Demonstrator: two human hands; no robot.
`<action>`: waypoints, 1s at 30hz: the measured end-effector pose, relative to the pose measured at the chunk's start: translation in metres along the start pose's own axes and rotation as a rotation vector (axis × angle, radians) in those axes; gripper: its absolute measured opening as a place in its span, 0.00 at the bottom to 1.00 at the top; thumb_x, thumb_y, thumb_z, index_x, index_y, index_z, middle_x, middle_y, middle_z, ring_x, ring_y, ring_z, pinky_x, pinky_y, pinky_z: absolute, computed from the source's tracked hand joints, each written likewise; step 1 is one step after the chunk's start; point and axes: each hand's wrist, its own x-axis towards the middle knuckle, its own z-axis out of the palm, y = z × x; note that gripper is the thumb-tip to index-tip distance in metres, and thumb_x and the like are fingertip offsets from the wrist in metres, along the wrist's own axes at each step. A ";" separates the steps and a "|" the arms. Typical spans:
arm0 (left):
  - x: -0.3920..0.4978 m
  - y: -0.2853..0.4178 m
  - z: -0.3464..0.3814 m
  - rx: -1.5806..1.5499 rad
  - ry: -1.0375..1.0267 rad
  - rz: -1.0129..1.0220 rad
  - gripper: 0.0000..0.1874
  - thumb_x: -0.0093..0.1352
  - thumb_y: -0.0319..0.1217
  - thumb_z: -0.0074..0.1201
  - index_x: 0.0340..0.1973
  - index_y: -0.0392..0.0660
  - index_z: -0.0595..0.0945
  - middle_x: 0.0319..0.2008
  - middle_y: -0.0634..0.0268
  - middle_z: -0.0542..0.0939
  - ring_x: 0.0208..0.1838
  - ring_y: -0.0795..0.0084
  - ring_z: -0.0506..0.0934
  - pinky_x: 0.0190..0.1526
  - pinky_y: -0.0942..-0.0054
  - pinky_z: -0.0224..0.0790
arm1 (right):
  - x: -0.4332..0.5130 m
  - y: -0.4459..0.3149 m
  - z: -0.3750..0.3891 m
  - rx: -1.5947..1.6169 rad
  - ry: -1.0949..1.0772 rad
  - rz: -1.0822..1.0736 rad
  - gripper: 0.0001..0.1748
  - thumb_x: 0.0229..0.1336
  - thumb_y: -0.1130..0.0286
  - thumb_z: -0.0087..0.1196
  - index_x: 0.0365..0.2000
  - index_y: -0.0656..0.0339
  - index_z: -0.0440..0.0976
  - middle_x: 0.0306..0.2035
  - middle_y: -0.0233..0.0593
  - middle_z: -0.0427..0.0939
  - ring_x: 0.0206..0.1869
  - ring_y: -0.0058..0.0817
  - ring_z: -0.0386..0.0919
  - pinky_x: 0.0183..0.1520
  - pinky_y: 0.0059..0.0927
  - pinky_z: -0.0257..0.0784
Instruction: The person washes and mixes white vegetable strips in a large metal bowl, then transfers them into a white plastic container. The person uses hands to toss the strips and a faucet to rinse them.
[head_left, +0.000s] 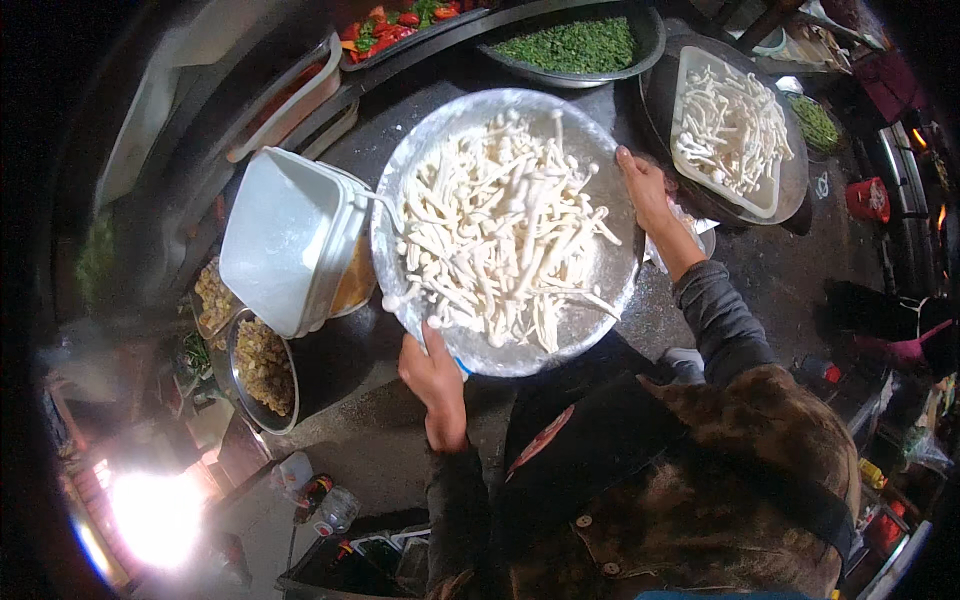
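A wide metal bowl (622, 202) is held in front of me by its rim. Inside it lies a heap of white long-stemmed mushrooms (510, 232), dusted with white powder. My left hand (435, 382) grips the near left rim, thumb on top and fingers hidden beneath. On the right rim, my right hand (646, 187) has its thumb over the edge; its other fingers are mostly out of sight under the bowl. Left of the bowl stand stacked white plastic tubs (281, 236), tilted in view.
Behind the bowl is a basin of chopped greens (574, 46), beside a tray of cut red peppers (386, 34). To the right, a white tray (686, 161) carries more mushrooms. A bowl of chopped food (262, 367) sits at left. Flames (919, 138) show at far right.
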 end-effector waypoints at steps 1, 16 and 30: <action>0.004 0.004 -0.002 -0.065 0.069 0.106 0.16 0.69 0.33 0.49 0.25 0.30 0.74 0.20 0.44 0.73 0.24 0.44 0.73 0.26 0.57 0.61 | 0.003 0.000 0.002 0.079 0.036 0.047 0.28 0.55 0.49 0.57 0.29 0.72 0.78 0.25 0.33 0.78 0.29 0.19 0.70 0.35 0.26 0.67; -0.002 -0.042 0.038 -0.030 0.005 -0.195 0.22 0.72 0.39 0.45 0.29 0.27 0.75 0.25 0.39 0.76 0.29 0.40 0.73 0.31 0.52 0.62 | -0.030 -0.094 -0.020 -0.078 -0.017 -0.388 0.25 0.60 0.52 0.53 0.22 0.67 0.73 0.18 0.24 0.65 0.23 0.15 0.58 0.25 0.24 0.57; 0.004 -0.007 0.011 0.028 0.078 -0.028 0.18 0.70 0.37 0.47 0.29 0.31 0.77 0.24 0.43 0.77 0.27 0.44 0.74 0.30 0.54 0.63 | -0.018 -0.032 -0.007 0.049 0.060 -0.168 0.26 0.58 0.49 0.54 0.24 0.67 0.77 0.21 0.23 0.70 0.25 0.13 0.61 0.28 0.20 0.59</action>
